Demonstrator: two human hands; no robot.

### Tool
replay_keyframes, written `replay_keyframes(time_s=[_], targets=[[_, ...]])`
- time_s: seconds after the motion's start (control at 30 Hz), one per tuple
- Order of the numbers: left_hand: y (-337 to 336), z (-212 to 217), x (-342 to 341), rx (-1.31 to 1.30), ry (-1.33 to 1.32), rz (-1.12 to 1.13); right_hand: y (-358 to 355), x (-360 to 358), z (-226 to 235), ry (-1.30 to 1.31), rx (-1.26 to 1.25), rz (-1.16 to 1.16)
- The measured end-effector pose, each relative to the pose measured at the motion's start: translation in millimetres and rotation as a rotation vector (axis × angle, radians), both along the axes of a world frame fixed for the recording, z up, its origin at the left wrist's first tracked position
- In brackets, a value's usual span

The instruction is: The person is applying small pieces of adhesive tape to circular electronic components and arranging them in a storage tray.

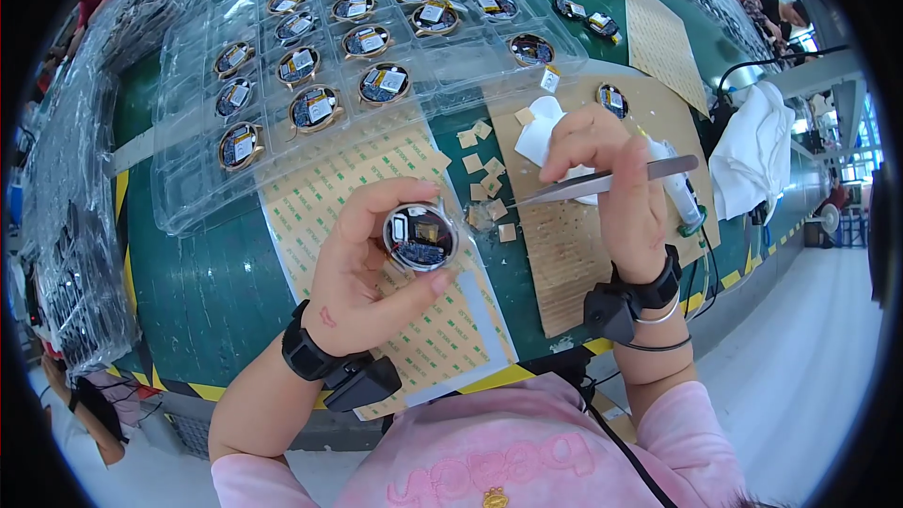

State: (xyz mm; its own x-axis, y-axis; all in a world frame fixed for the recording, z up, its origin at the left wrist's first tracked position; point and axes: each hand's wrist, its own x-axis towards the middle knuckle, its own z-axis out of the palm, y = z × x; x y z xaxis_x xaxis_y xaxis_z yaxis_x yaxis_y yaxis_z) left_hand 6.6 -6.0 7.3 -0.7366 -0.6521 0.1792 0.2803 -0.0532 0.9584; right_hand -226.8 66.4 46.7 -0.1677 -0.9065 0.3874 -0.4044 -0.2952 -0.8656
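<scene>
Above the bench [202,296], left hand [350,287] curls round a watch [420,237], right hand [628,212] clasps tweezers [576,189].

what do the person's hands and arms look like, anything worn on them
Both the left hand and right hand are ungloved. Pink sleeves leave the forearms bare. Each wrist wears a black strap with a boxy black module. The right also has a silver bangle. A small reddish mark shows near the left wrist.
</scene>
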Motion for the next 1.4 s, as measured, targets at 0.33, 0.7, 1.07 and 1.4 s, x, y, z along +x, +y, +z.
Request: replay_keyframes(time_s=[0.33,0.7,1.07,1.4], targets=[[-4.6,4.5,-2.1,0.165,-0.183,0.197,3.2,11.0,7.2,0.088,0.285,0.542],[-11.2,-5.2,-6.8,-0.005,-0.192,0.253,21.2,85.8,-13.9,0.023,0.331,0.941],[-18.2,-14.3,-5.5,-0.142,-0.242,0.349,40.5,98.2,-9.5,0.089,0.461,0.734],[-16.0,-13.7,-9.3,-0.077,-0.18,0.377,51.5,99.6,-20.5,-0.003,0.555,0.643]])
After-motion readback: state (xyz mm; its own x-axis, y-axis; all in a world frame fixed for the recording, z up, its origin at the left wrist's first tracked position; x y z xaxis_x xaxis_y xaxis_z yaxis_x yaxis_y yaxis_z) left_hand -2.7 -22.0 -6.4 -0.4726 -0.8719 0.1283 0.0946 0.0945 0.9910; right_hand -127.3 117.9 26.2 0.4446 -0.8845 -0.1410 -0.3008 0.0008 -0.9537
